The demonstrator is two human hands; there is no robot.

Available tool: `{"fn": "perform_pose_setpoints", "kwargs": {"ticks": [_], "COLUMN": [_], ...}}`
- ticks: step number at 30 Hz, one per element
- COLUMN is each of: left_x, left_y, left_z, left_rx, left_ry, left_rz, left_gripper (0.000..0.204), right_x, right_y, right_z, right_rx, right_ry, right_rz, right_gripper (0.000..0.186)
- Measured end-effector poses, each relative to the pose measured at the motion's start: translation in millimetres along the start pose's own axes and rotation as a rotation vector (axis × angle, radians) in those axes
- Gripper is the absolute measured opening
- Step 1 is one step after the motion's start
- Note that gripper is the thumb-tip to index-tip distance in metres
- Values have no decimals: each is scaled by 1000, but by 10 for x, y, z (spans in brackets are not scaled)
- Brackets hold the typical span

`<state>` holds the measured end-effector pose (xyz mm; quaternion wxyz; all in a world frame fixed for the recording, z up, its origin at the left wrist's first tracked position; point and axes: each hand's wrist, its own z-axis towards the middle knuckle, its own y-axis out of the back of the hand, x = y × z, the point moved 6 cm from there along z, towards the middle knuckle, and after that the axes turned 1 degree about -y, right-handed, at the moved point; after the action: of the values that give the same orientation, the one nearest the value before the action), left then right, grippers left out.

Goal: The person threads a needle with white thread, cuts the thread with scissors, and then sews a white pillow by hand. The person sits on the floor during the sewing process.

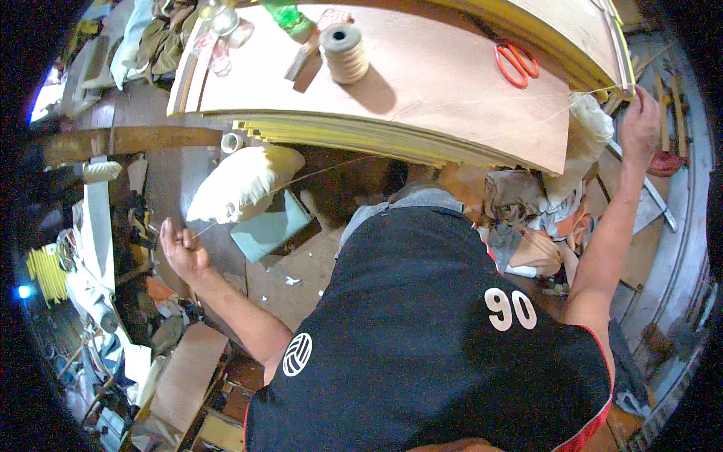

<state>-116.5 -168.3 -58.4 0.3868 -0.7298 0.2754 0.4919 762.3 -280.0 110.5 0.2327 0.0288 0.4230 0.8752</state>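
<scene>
A thin pale thread point(327, 168) stretches across the front of the work surface between my two widespread hands. At the left, my left hand point(183, 252) has its fingers curled closed on the thread, beside a stuffed white cloth bundle point(245, 181). Far to the right, my right hand point(642, 128) pinches the thread by the corner of a stacked, yellow-edged board pile point(553, 34); its fingertips are partly hidden. A spool of cream thread point(346, 60) stands upright on the pale board top point(452, 83). Red-handled scissors point(517, 65) lie toward the right.
A green bottle point(290, 19) and a clear glass jar point(222, 19) are at the back left. Below the boards sits a teal block point(271, 226). Crumpled cloth point(520, 203) heaps at the right, a white bag point(591, 120) beside the boards. Yellow cord point(49, 275) lies far left.
</scene>
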Motion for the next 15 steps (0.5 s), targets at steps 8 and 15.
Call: {"fn": "perform_pose_setpoints", "kwargs": {"ticks": [8, 15], "left_x": [-313, -490], "left_y": [2676, 4595], "left_z": [391, -32], "left_rx": [-361, -573], "left_ry": [84, 178], "left_rz": [-109, 29], "left_gripper": [25, 38], "right_x": [-410, -396], "right_y": [87, 132], "right_z": [421, 644], "right_rx": [-69, 25], "right_ry": [143, -43], "right_rz": [-192, -261], "right_gripper": [28, 35]}}
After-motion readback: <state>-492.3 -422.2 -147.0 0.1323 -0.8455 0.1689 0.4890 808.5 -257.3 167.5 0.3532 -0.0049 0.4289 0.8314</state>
